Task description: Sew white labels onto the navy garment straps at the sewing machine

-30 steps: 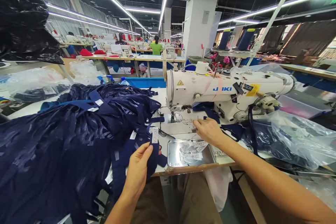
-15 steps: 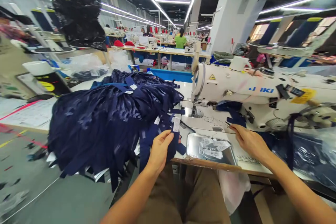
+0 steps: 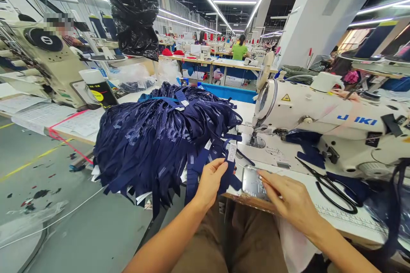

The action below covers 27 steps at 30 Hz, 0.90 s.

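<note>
My left hand point(image 3: 209, 183) pinches a strip of navy fabric point(image 3: 226, 177) with a white printed label point(image 3: 232, 152) at its upper end. Beside that hand spreads a big heap of navy fabric strips point(image 3: 150, 145), some bearing small white tags. My right hand point(image 3: 290, 198) reaches over a shiny metal tray point(image 3: 248, 179) at the table's front edge, its fingers stretched and apart. The hand covers much of the tray, and its fingertips are partly hidden. Black scissors point(image 3: 336, 190) lie on the table to the right of this hand.
Behind the tray stands a white sewing machine point(image 3: 297, 102), its needle area point(image 3: 254, 138) right of the heap. A black plastic bag point(image 3: 131, 13) hangs at the upper left. Another machine point(image 3: 54, 59) and paper sheets point(image 3: 41, 115) occupy the left. Dark fabric in clear plastic point(image 3: 387, 204) lies at right.
The scissors now lie on the table, away from my right hand, which has moved left onto the tray. My left hand still holds the labelled strip. The view has turned left.
</note>
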Motion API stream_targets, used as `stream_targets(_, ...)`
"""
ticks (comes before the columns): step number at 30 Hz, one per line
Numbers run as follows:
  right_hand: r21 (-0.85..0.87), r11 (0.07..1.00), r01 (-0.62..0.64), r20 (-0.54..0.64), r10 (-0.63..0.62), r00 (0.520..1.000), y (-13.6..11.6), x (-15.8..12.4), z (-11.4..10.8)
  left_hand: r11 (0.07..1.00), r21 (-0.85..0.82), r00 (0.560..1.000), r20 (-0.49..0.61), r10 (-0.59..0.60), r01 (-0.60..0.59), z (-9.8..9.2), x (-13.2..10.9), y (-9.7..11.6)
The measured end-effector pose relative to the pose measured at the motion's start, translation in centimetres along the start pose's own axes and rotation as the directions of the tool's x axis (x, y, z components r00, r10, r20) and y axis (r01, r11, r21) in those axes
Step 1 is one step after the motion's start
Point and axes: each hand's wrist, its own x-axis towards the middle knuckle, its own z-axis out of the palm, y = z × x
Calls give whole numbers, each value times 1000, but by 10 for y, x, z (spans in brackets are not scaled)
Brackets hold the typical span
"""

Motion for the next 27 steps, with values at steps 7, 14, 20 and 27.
stream_targets(7, -176, 983, 59, 2, -59, 998, -7, 7, 9, 998, 13, 998, -9, 56, -56, -4, 4, -6)
stream_targets(14, -174, 984, 40, 47, -32, 998, -5, 8, 12, 999, -14, 999, 1, 52, -52, -3, 4, -8)
stream_targets(20, -101, 994, 51, 29, -48, 998, -7, 8, 15, 999, -6, 999, -15, 42, -42, -4, 6, -9)
stream_targets(27, 77, 987, 137, 81, -144, 986, -11, 9, 11, 1000, -26, 1000, -24, 3, -3, -4, 7, -8)
